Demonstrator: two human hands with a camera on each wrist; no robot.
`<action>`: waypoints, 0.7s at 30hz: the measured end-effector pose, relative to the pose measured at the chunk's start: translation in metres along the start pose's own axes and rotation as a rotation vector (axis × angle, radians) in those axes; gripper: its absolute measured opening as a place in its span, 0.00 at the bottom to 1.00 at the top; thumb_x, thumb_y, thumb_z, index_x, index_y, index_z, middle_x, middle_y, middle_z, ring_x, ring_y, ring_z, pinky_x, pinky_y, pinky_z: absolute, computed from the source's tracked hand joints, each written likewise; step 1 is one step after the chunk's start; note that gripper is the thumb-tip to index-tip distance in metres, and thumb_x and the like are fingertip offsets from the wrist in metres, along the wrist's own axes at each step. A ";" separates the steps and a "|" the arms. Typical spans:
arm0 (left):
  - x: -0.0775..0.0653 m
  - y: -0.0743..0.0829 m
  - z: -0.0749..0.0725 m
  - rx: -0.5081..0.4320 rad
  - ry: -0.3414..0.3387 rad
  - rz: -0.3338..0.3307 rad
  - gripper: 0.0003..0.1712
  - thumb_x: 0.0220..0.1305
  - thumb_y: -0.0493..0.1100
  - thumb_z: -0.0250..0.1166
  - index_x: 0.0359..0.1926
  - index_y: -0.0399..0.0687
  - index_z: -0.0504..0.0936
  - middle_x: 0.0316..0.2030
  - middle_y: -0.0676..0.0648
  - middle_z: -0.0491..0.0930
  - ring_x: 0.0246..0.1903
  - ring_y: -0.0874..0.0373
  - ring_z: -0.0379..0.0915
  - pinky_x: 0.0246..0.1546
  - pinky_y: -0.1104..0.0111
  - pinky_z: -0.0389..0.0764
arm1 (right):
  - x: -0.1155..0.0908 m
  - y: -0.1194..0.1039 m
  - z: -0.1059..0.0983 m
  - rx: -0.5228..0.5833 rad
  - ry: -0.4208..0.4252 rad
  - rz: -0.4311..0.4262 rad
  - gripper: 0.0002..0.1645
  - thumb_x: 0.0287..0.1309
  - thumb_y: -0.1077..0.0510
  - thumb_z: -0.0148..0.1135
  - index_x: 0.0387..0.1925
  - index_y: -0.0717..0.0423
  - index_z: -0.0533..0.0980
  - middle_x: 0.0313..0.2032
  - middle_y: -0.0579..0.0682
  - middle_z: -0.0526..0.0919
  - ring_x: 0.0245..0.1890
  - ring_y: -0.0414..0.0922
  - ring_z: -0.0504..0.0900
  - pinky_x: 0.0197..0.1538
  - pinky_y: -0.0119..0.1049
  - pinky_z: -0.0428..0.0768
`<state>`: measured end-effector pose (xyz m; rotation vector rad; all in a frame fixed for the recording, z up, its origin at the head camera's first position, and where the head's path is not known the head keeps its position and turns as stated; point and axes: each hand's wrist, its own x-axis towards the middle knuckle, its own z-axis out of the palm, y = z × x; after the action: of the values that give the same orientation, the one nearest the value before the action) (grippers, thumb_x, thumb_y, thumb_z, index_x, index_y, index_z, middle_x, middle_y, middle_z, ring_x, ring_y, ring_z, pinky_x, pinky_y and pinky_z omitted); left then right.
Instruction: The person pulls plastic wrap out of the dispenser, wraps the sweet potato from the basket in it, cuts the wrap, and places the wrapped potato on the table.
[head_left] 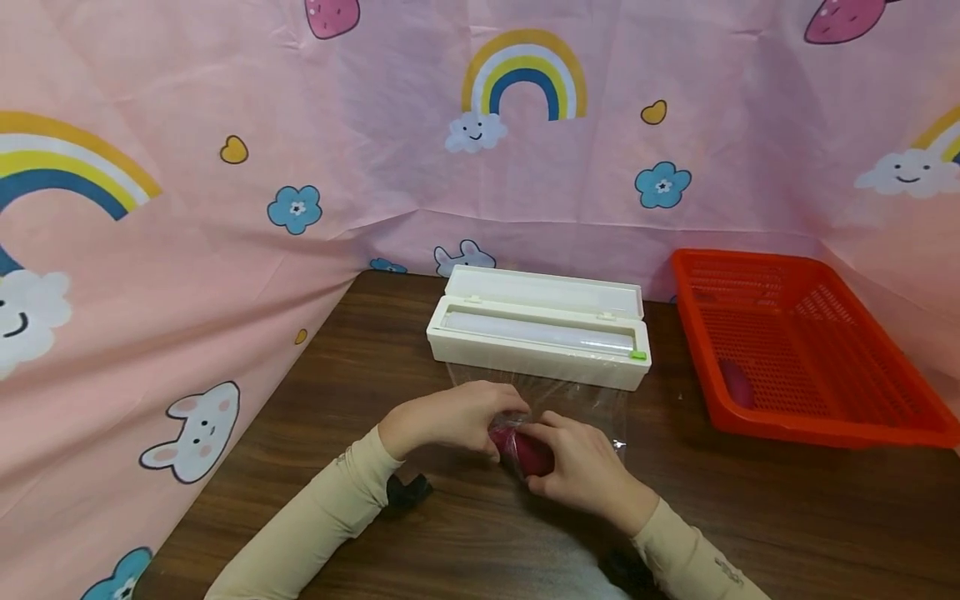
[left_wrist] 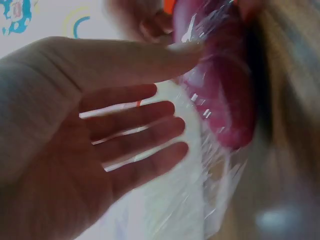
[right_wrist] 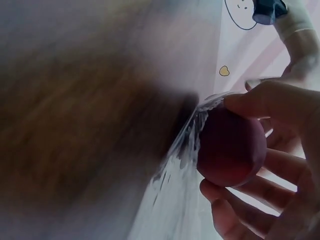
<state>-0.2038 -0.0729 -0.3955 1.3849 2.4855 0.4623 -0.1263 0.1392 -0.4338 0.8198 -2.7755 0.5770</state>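
Your two forearms, in cream sleeves [head_left: 318, 517], angle in from the lower corners and converge mid-table [head_left: 450, 562]. Between your hands, low over the wood, is the red oblong [head_left: 534, 457], with clear film [head_left: 600, 402] over part of it.

Left hand [head_left: 459, 417]: wrist bent, back of the hand uppermost, arched at the far-left end. Left wrist view: thumb tip against the film-covered side; four fingers extended, slightly spread, not wrapped round it.

Right hand [head_left: 583, 467]: reaches in from the near right, knuckles up. Right wrist view: it grips the rounded end, thumb on one side, bent fingers on the other.

Film runs back beneath your hands to the white dispenser [head_left: 536, 358], lid [head_left: 543, 292] raised, roll [head_left: 540, 330] inside. Far right: orange-red basket [head_left: 832, 358], a second red piece [head_left: 737, 383] at its near-left corner.
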 end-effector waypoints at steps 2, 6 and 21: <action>0.002 0.002 0.005 0.023 -0.031 0.019 0.38 0.48 0.43 0.83 0.62 0.44 0.80 0.55 0.49 0.81 0.53 0.59 0.78 0.57 0.66 0.79 | -0.001 0.001 0.000 0.005 0.007 0.001 0.33 0.32 0.50 0.80 0.49 0.46 0.85 0.33 0.38 0.78 0.27 0.33 0.71 0.28 0.28 0.69; 0.006 0.003 0.015 0.059 -0.028 0.026 0.38 0.47 0.45 0.84 0.60 0.45 0.80 0.53 0.51 0.81 0.52 0.61 0.77 0.57 0.68 0.79 | 0.000 0.003 0.000 0.025 0.008 -0.001 0.31 0.32 0.51 0.80 0.47 0.45 0.85 0.32 0.37 0.77 0.26 0.32 0.70 0.27 0.27 0.68; 0.011 -0.001 0.020 0.051 -0.019 -0.008 0.32 0.45 0.47 0.84 0.54 0.51 0.85 0.45 0.57 0.85 0.43 0.65 0.74 0.49 0.70 0.78 | -0.002 0.002 0.001 0.020 -0.005 -0.022 0.34 0.36 0.50 0.81 0.52 0.45 0.83 0.39 0.40 0.81 0.32 0.36 0.76 0.31 0.31 0.74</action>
<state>-0.2028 -0.0608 -0.4153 1.3907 2.5037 0.3852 -0.1261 0.1412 -0.4355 0.8566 -2.7658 0.6003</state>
